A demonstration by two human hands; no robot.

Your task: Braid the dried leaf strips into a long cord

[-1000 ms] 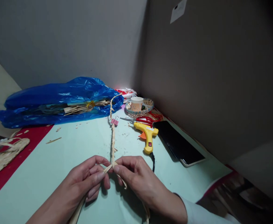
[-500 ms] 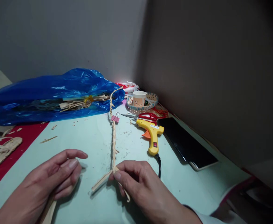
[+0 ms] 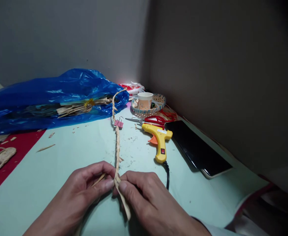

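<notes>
A pale braid of dried fibre strips (image 3: 117, 147) runs toward me along the table. A pink binder clip (image 3: 119, 124) grips it partway up, and its far end curls over the blue bag. My left hand (image 3: 89, 186) pinches a strip at the braid's near end, thumb against forefinger. From the other side my right hand (image 3: 144, 193) pinches the same end, its thumb on the strips. One loose flat strip (image 3: 124, 203) hangs down between the hands toward me. Part of another strip shows behind the left fingers; the rest is hidden.
A yellow glue gun (image 3: 161, 141) with a black cord lies right of the braid, beside red-handled scissors (image 3: 155, 121) and a black tablet-like device (image 3: 195, 147). Behind stand a paper cup (image 3: 145, 101) and woven tray (image 3: 162, 103). A blue plastic bag (image 3: 48, 91) holds dried strips.
My left hand has moved right to the braid's end and closed on a strip. The strip that pointed left now hangs toward me. My right hand stays at the braid; the view shifted slightly.
</notes>
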